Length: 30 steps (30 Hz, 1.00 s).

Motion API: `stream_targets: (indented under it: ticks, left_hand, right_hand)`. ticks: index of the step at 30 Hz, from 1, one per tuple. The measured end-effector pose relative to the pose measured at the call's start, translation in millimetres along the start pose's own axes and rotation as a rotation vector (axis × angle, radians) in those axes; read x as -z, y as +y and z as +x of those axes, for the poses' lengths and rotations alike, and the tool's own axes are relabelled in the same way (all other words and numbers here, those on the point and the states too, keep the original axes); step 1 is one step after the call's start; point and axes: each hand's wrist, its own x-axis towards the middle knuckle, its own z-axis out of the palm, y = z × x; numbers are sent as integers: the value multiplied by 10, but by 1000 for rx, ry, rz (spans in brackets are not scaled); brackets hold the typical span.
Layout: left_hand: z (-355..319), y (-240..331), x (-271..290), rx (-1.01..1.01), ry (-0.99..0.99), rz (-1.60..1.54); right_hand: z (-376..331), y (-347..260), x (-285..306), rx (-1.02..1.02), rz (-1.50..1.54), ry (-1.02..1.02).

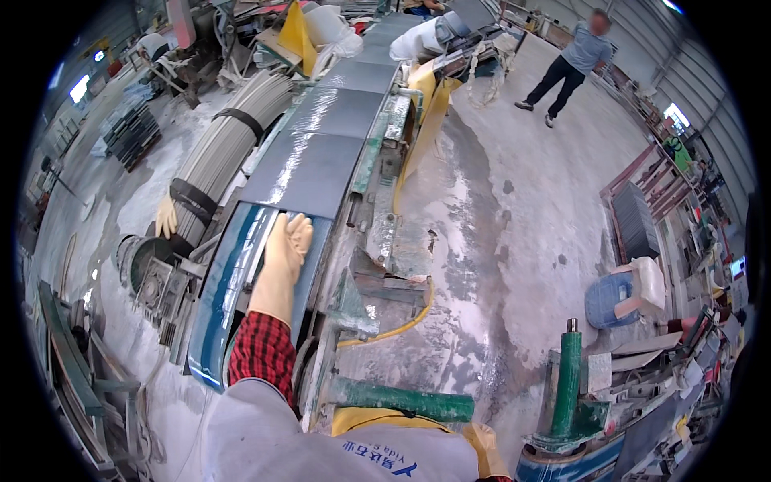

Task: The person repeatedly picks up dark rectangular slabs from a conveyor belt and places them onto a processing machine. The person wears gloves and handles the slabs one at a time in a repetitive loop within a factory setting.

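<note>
My left hand point(283, 255), in a cream rubber glove below a red and black checked sleeve, reaches out over a blue conveyor belt point(227, 293). Its fingers are curled and appear to grip the near edge of a dark grey slab point(299, 170). More wet, shiny slabs point(350, 111) lie end to end behind that one along the conveyor. Low at the right, beside my grey apron point(321, 442), is my right hand point(484, 448), also gloved. Its fingers cannot be made out.
Left of the conveyor are a strapped bundle of grey strips point(233, 140), a loose cream glove point(166, 217) and a motor point(157, 281). A yellow hose point(385, 337) and green metal posts point(567, 377) stand right. A person point(580, 60) stands on the wet floor beyond a blue tub point(610, 301).
</note>
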Motion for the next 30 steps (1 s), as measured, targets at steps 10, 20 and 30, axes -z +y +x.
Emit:
stream_targets:
  ticks: [10, 20, 30]
  left_hand:
    - [789, 161, -10, -65, 184, -327]
    - [564, 387, -493, -479, 109, 174]
    - [752, 739, -785, -95, -57, -40]
  right_hand:
    - [-483, -224, -96, 5, -57, 140]
    - [-546, -397, -14, -53, -327, 105]
    - [-248, -535, -158, 201, -542, 153]
